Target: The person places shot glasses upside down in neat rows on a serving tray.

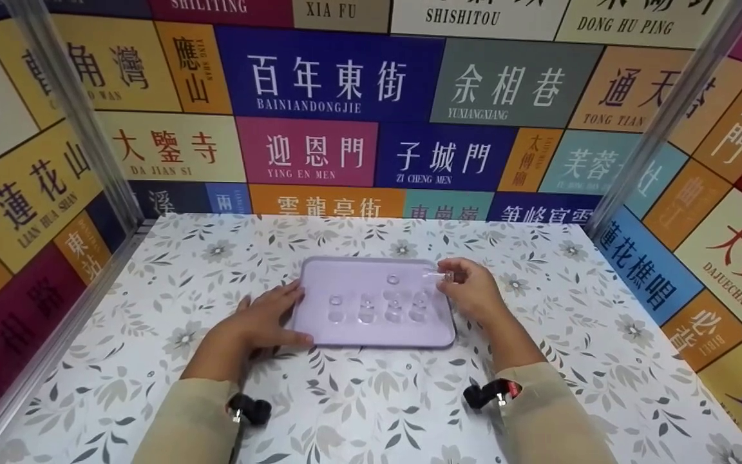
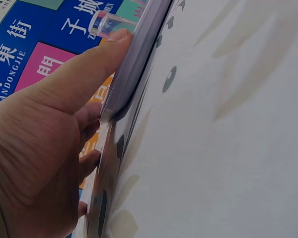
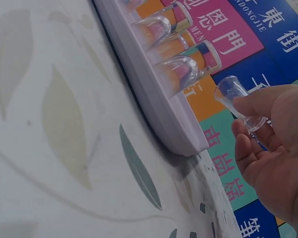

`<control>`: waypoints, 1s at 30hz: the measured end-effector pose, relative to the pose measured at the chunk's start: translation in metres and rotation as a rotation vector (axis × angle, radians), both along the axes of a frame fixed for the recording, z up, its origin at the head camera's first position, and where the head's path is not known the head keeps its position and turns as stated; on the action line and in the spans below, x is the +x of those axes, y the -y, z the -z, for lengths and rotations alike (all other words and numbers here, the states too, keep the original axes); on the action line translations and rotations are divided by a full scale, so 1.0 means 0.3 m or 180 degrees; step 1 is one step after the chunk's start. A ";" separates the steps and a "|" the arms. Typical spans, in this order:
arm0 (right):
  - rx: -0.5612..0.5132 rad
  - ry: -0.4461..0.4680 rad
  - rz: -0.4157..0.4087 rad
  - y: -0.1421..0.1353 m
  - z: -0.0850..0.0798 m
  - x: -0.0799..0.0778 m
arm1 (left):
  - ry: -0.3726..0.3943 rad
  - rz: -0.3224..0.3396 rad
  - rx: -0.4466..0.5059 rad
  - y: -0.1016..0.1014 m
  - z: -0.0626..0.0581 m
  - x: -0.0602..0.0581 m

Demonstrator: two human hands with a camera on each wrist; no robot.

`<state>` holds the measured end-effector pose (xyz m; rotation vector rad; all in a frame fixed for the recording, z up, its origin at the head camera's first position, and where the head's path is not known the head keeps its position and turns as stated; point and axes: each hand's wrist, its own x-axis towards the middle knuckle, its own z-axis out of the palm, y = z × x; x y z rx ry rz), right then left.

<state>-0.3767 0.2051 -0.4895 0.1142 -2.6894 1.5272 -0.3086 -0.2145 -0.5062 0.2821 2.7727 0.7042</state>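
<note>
A shallow lilac tray [image 1: 339,274] lies on the table. Several small clear shot glasses [image 1: 366,310] stand in a row on it, and a single one [image 1: 393,281] is behind them. My left hand [image 1: 258,322] is at the tray's left end, its thumb along the near rim and its fingers by the left edge. In the left wrist view the thumb [image 2: 102,57] stretches straight along the rim, close to a glass [image 2: 116,25]. Over the tray's back right corner, my right hand [image 1: 471,287] pinches another clear shot glass [image 3: 232,91] between thumb and fingers, tilted sideways.
The table [image 1: 371,399] has a white covering with grey and beige leaf prints. Panels with colourful place-name signs [image 1: 332,80] enclose it at the back and both sides, with clear posts [image 1: 648,129] at the back corners. Black wrist cameras [image 1: 252,409] hang at both sleeves.
</note>
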 end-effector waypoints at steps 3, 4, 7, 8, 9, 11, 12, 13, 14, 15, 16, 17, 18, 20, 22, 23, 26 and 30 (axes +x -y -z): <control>-0.0048 0.0009 -0.0067 0.017 -0.001 -0.002 | -0.0045 0.0031 -0.0069 -0.001 0.004 -0.002; -0.0064 0.0024 -0.0084 0.023 0.000 -0.004 | -0.0065 0.0042 -0.0103 -0.001 0.006 -0.004; -0.0117 0.0077 -0.0140 0.042 0.002 -0.012 | -0.0112 0.0048 -0.0165 -0.001 0.006 -0.007; -0.0117 0.0093 -0.0151 0.048 0.003 -0.015 | -0.0102 0.0035 -0.0170 -0.001 0.006 -0.008; -0.0109 0.0112 -0.0166 0.053 0.005 -0.018 | -0.0092 0.0026 -0.0166 0.000 0.005 -0.008; -0.0103 0.0149 -0.0189 0.062 0.007 -0.023 | -0.0064 0.0012 -0.0140 0.000 0.003 -0.008; -0.0094 0.0155 -0.0210 0.066 0.009 -0.025 | -0.0050 0.0003 -0.0123 0.001 0.002 -0.007; -0.0079 0.0147 -0.0244 0.070 0.011 -0.027 | -0.0035 -0.0009 -0.0112 0.001 0.002 -0.007; -0.0051 0.0135 -0.0282 0.073 0.013 -0.030 | -0.0028 -0.0007 -0.0098 0.002 0.001 -0.006; -0.0031 0.0117 -0.0328 0.076 0.015 -0.032 | -0.0023 -0.0005 -0.0080 0.002 0.001 -0.005; -0.0027 0.0101 -0.0371 0.079 0.017 -0.034 | -0.0017 -0.0007 -0.0064 0.002 0.000 -0.005; -0.0016 0.0085 -0.0414 0.082 0.019 -0.036 | -0.0018 -0.0007 -0.0053 0.001 0.000 -0.004; -0.0015 0.0076 -0.0446 0.084 0.020 -0.039 | -0.0023 -0.0007 -0.0050 0.001 0.000 -0.004; 0.0004 0.0084 -0.0498 0.087 0.022 -0.044 | -0.0034 0.0000 -0.0038 0.001 0.001 -0.004; 0.0029 0.0116 -0.0525 0.089 0.022 -0.048 | -0.0038 -0.0004 -0.0026 0.001 0.001 -0.004; 0.0053 0.0127 -0.0535 0.089 0.024 -0.050 | -0.0040 -0.0004 -0.0026 0.001 0.001 -0.003; 0.0123 0.0144 -0.0595 0.090 0.028 -0.055 | -0.0027 -0.0013 -0.0016 0.002 0.001 -0.003; 0.0124 0.0169 -0.0666 0.093 0.031 -0.054 | -0.0012 -0.0018 0.0002 0.006 -0.002 0.001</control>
